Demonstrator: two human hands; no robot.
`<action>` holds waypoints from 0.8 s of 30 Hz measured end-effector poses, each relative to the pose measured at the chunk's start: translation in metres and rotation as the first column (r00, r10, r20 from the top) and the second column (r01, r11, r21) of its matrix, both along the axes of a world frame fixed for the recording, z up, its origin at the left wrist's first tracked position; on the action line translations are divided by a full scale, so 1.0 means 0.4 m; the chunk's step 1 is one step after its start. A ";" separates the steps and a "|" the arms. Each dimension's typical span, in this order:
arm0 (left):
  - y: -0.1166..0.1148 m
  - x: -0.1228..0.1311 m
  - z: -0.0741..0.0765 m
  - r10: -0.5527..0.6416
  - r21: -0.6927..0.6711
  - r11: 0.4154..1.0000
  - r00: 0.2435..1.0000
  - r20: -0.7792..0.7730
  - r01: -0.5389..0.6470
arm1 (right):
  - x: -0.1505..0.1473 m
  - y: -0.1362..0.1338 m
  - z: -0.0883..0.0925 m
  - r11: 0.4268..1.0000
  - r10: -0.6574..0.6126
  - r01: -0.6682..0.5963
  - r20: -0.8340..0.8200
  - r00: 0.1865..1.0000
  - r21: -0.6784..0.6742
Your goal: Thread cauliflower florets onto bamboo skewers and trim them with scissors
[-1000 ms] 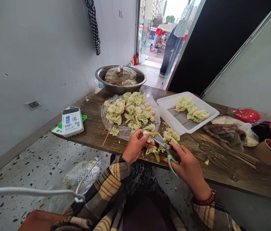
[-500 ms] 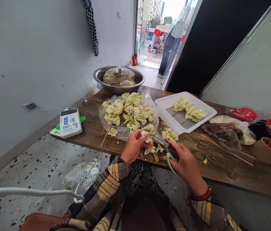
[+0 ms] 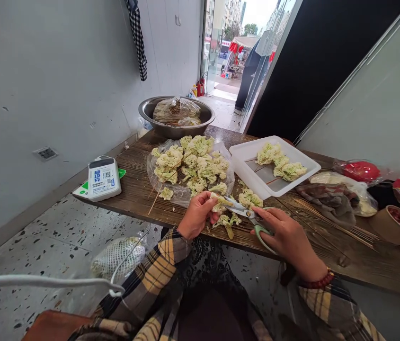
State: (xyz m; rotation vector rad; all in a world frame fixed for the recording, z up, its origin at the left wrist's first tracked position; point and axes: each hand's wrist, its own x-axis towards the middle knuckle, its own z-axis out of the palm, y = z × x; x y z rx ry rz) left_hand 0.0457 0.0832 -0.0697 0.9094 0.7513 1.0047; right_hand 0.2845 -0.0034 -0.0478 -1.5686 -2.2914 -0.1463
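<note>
My left hand (image 3: 197, 215) is closed on a cauliflower floret (image 3: 218, 202) at the near edge of the wooden table (image 3: 327, 246). My right hand (image 3: 287, 237) grips green-handled scissors (image 3: 253, 220), whose blades point at the floret's stem. Cut florets (image 3: 227, 221) lie under the blades, and another clump (image 3: 251, 199) lies just behind. A clear plastic sheet holds a heap of cauliflower pieces (image 3: 192, 163). A white tray (image 3: 245, 161) on the right holds skewered cauliflower (image 3: 281, 163).
A metal basin (image 3: 146, 111) with bagged food stands at the table's far end. A white device (image 3: 101, 177) lies at the left edge. Bamboo skewers (image 3: 331, 222), a cloth (image 3: 327, 196), bags and a paper bowl (image 3: 395, 227) crowd the right side. A bag (image 3: 118, 258) sits on the floor.
My right hand with the scissors has swung to the right and lies lower and flatter. The left hand still holds the floret in nearly the same place.
</note>
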 end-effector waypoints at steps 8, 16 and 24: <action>0.000 -0.002 0.007 -0.048 -0.002 0.999 0.998 -0.047 0.048 | 0.020 -0.002 0.015 0.997 0.065 -0.064 0.044 0.997 -0.042; 0.003 -0.002 0.003 -0.065 -0.017 0.998 0.997 -0.037 0.065 | 0.016 -0.007 -0.018 0.996 0.072 -0.072 0.002 0.997 -0.057; 0.004 0.002 0.003 -0.047 -0.019 0.999 0.996 -0.074 0.046 | 0.011 -0.013 -0.015 0.997 0.062 -0.059 0.049 0.997 -0.053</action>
